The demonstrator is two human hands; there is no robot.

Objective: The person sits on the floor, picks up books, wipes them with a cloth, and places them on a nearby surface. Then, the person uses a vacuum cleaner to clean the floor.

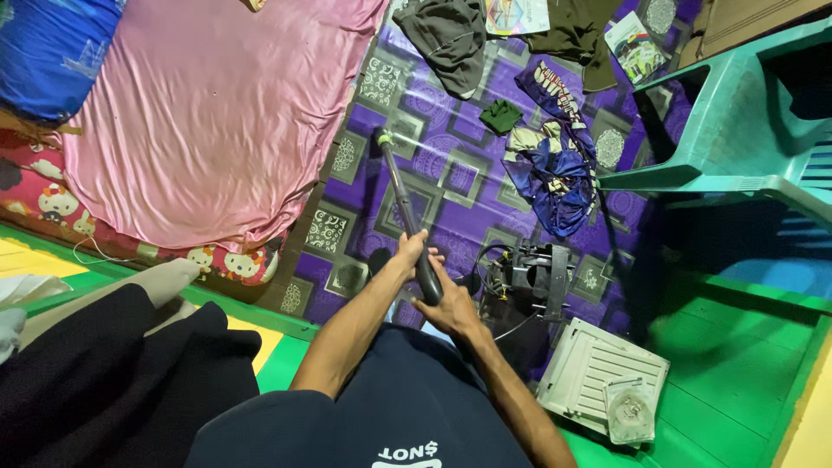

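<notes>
Both hands gripping long dark tool shaft (406,212), tip lying over purple patterned mat (451,165). Left hand (414,251) fingers clamped high on handle; right hand (446,308) fingers wrapping handle lower. Step looking like aiming; steady hold needed.

Dark navy short-sleeved shirt with white print, bare forearms.

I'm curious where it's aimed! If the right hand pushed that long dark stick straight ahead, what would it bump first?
The right hand points the stick up along the purple patterned floor mat. Its tip probably meets that mat first, near the pink sheet's edge, though depth is unclear.
</notes>
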